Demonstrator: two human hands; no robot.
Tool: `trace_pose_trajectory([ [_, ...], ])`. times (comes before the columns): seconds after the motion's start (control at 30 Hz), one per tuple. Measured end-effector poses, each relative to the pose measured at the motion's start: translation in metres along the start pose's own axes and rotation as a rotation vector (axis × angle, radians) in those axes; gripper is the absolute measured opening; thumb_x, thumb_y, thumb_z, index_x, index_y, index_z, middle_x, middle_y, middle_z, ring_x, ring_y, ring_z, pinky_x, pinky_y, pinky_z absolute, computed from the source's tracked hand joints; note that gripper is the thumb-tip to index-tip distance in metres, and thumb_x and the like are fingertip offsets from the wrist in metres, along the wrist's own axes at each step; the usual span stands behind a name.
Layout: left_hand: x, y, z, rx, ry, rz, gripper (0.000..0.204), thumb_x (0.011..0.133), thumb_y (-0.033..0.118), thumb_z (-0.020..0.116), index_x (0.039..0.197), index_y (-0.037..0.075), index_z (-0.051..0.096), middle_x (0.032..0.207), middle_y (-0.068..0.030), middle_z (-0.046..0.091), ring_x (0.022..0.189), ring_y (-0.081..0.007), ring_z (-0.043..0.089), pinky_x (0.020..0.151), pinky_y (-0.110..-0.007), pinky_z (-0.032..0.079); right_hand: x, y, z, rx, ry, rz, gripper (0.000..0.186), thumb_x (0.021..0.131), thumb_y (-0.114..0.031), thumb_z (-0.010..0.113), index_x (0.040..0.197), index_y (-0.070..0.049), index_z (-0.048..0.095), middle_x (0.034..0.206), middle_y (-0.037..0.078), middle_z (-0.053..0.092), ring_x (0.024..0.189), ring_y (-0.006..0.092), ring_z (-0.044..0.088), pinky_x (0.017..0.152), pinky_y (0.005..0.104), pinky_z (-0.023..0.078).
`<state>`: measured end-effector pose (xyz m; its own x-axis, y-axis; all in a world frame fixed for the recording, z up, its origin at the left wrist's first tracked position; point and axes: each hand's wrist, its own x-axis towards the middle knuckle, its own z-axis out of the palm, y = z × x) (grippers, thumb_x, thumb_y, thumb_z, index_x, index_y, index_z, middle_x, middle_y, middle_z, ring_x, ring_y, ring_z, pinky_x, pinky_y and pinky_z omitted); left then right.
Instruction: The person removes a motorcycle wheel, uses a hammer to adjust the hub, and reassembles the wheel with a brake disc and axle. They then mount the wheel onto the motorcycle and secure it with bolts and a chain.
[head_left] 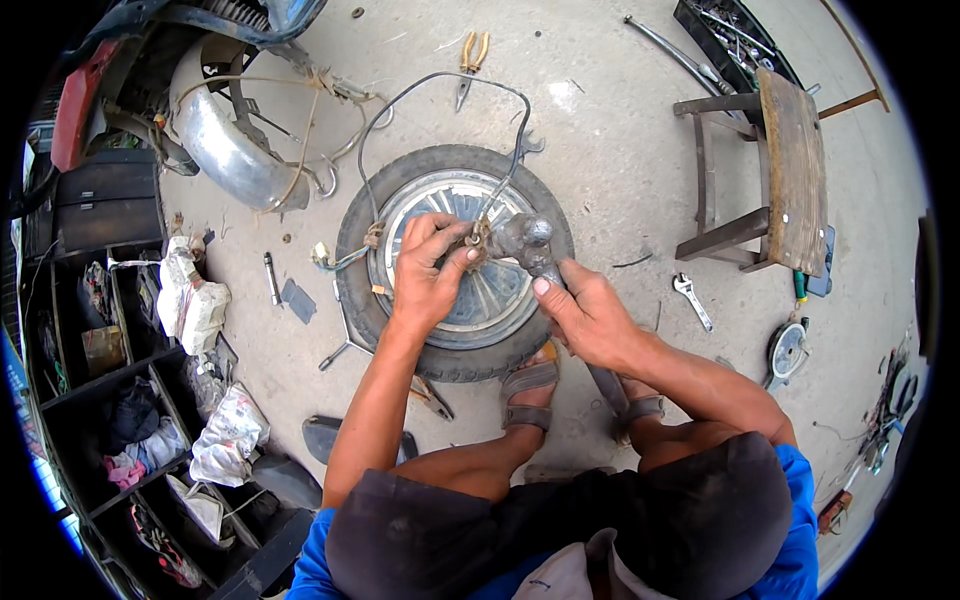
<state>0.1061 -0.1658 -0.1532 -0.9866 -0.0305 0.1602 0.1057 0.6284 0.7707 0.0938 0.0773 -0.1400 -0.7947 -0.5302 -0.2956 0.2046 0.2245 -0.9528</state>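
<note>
A spoked-pattern wheel with a black tyre (370, 310) lies flat on the floor in front of my feet. Over its hub, my left hand (432, 268) is closed, thumb and fingers pinching a small dirty metal piece (474, 240) that may be the axle end or a nut. My right hand (590, 315) grips a hammer (524, 236) close below its head; the head is right beside that small piece, and the handle runs down between my feet. A black cable (440, 76) loops from the hub past the tyre's far edge. A wire bundle (340, 258) hangs out at the left.
Yellow-handled pliers (470, 66), an open-end wrench (532, 146), an adjustable wrench (693, 302) and a socket (271, 278) lie around the wheel. A wooden stool (795, 170) and toolbox (735, 40) stand right. A compartmented black box (100, 395) and metal fender (230, 150) are left.
</note>
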Motion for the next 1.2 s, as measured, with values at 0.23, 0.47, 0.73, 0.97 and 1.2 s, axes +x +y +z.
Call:
trace_pose_trajectory([
  [0.23,0.001,-0.002,0.002,0.044,0.025,0.024,0.029,0.076,0.002,0.077,0.105,0.003,0.074,0.102,-0.01,0.067,0.1,-0.0288,0.059,0.092,-0.039,0.045,0.001,-0.001,-0.002,-0.006,-0.002,-0.004,0.044,0.103,-0.035,0.056,0.087,0.005,0.052,0.063,0.018,0.055,0.059,0.0229,0.055,0.057,0.0429,0.045],
  [0.47,0.002,-0.002,0.003,0.076,0.05,0.044,0.027,0.077,0.003,0.077,0.104,0.003,0.075,0.101,-0.0101,0.067,0.099,-0.0285,0.059,0.092,-0.039,0.045,0.001,-0.007,-0.004,0.038,0.006,0.049,0.041,0.105,-0.034,0.054,0.088,0.004,0.053,0.061,0.01,0.054,0.058,0.0173,0.055,0.054,0.0393,0.045],
  [0.73,-0.001,0.0,0.006,-0.008,0.053,-0.021,0.028,0.074,0.004,0.078,0.101,0.0,0.073,0.104,-0.0117,0.064,0.102,-0.0276,0.058,0.089,-0.038,0.047,0.003,-0.013,-0.005,0.133,-0.008,0.096,0.042,0.105,-0.035,0.054,0.084,0.001,0.05,0.059,0.005,0.053,0.053,0.0123,0.052,0.048,0.0337,0.043],
  [0.97,-0.003,-0.001,0.009,0.1,0.088,0.006,0.032,0.07,0.004,0.078,0.101,-0.001,0.073,0.105,-0.0132,0.063,0.102,-0.0311,0.057,0.092,-0.04,0.046,0.0,-0.008,-0.004,0.146,-0.009,0.104,0.041,0.105,-0.035,0.054,0.085,0.001,0.05,0.061,0.004,0.053,0.055,0.0117,0.052,0.049,0.0329,0.043],
  [1.2,-0.003,-0.007,0.007,0.152,0.053,0.011,0.039,0.07,0.009,0.08,0.107,0.0,0.071,0.106,-0.0148,0.062,0.104,-0.0321,0.057,0.093,-0.041,0.046,-0.002,-0.003,-0.008,0.125,0.032,0.093,0.042,0.104,-0.034,0.055,0.087,0.003,0.052,0.064,0.01,0.055,0.057,0.0176,0.054,0.054,0.0378,0.046],
])
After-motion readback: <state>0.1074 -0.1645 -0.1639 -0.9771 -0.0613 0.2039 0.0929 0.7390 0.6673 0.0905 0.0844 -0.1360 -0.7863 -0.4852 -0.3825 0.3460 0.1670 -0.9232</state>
